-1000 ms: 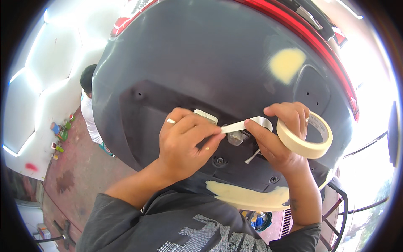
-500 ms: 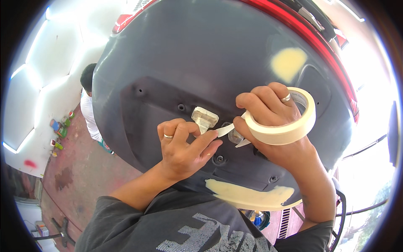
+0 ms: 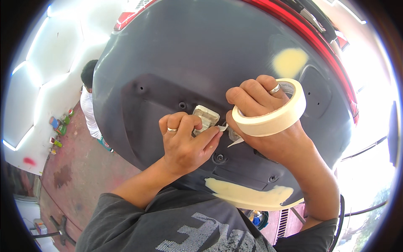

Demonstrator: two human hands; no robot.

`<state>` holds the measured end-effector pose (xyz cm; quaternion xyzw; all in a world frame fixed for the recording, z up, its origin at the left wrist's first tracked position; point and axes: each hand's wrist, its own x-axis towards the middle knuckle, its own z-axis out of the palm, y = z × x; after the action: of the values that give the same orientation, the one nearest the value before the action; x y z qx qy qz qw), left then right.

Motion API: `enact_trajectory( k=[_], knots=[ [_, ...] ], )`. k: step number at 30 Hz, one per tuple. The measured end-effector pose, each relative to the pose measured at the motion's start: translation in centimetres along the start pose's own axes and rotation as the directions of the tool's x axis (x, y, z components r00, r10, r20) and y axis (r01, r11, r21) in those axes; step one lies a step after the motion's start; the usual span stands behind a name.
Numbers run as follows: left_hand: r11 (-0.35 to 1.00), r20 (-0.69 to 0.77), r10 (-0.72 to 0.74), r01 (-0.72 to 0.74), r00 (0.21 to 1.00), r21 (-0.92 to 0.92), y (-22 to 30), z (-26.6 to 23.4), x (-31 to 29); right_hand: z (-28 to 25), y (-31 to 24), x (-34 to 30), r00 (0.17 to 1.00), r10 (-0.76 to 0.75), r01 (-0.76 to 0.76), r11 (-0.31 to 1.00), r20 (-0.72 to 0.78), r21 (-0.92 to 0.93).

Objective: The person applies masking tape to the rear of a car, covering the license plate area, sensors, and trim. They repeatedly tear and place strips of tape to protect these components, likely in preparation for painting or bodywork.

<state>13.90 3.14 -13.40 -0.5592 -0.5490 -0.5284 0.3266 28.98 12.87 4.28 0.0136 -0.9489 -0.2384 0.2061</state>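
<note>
My right hand (image 3: pixel 273 140) is closed through a roll of cream masking tape (image 3: pixel 275 126), its fingers bent over the rim. A short strip of tape (image 3: pixel 223 127) lies between my two hands, and my left hand (image 3: pixel 184 143) pinches its end between thumb and forefinger. Just behind the left fingers, a small block-shaped fitting (image 3: pixel 206 114) covered in tape sits on the grey car tailgate (image 3: pixel 180 50). Beside it, a clear fitting (image 3: pixel 233 134) is partly hidden by my right hand. A loose pointed tape end (image 3: pixel 236 143) hangs below that hand.
Pale yellow filler patches (image 3: pixel 289 62) mark the panel, one along its lower edge (image 3: pixel 247 194). A person (image 3: pixel 88 109) in white stands beyond the tailgate's left side. Several cans (image 3: pixel 60 127) stand on the stained floor at left. A black hose (image 3: pixel 365 209) runs at right.
My right hand and the tape roll have moved left and slightly up, closer to my left hand. The visible strip between the hands is shorter, and the left fingers have shifted slightly right.
</note>
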Motion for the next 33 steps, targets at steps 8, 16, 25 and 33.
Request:
enact_trajectory(
  k=[8, 16, 25, 33],
  knots=[
    [1.0, -0.028, -0.025, 0.025, 0.999, 0.015, 0.3, 0.7, -0.1, 0.7, 0.6, 0.3, 0.998, -0.05, 0.048, 0.998, -0.048, -0.041],
    [0.996, -0.013, -0.074, 0.074, 0.997, 0.038, 0.8, 1.3, -0.2, 0.7, -0.1, 0.4, 1.0, -0.022, 0.022, 1.0, -0.008, -0.017],
    [0.997, -0.004, -0.07, 0.07, 0.998, 0.017, 0.8, 1.6, -0.4, 0.9, -0.2, -0.3, 1.0, 0.003, -0.003, 1.0, 0.005, -0.023],
    [0.997, 0.051, -0.068, 0.066, 0.996, 0.045, 0.9, 1.0, -0.3, 0.7, -0.4, -1.3, 0.998, 0.056, -0.055, 0.998, 0.042, -0.026]
  ],
)
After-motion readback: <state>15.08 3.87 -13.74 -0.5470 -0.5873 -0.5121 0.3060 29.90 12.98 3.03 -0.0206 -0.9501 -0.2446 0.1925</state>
